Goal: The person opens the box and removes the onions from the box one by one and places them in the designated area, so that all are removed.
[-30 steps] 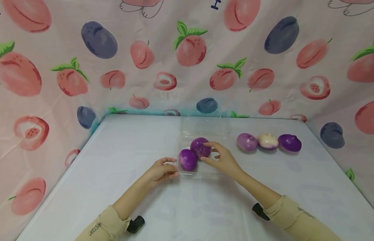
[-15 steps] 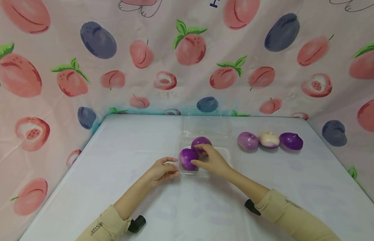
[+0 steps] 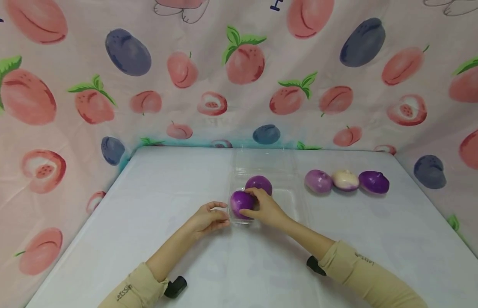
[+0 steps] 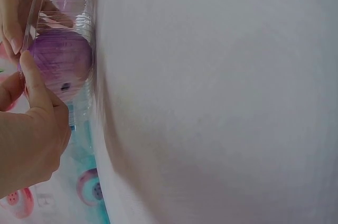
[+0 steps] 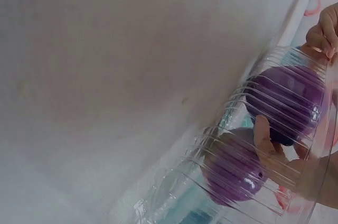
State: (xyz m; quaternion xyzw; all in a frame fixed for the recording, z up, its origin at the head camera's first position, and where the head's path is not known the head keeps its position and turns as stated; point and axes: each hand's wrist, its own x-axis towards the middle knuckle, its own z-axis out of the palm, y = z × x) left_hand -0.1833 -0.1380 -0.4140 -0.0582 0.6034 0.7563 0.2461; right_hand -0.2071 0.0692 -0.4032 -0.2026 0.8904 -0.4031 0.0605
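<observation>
A clear plastic clamshell box (image 3: 289, 201) lies with its lid raised toward the back wall. Two purple onions sit in its left part: a near onion (image 3: 240, 204) and a far onion (image 3: 259, 184) just behind it. My right hand (image 3: 267, 210) reaches into the box and grips the near onion between thumb and fingers. Through the ribbed wall in the right wrist view, the thumb (image 5: 262, 134) shows against that onion (image 5: 290, 100). At the near left corner my left hand (image 3: 209, 219) pinches the box's rim, thumb and finger meeting there in the left wrist view.
Right of the box, in a row on the white tabletop (image 3: 154, 184), lie a pale purple onion (image 3: 318, 181), a whitish onion (image 3: 345, 180) and a dark purple onion (image 3: 374, 182). A fruit-printed cloth (image 3: 239, 115) hangs behind and at both sides.
My right hand has moved left and nearer, from the far onion to the near one, and its fingers have closed round it. The left hand stays at the rim.
</observation>
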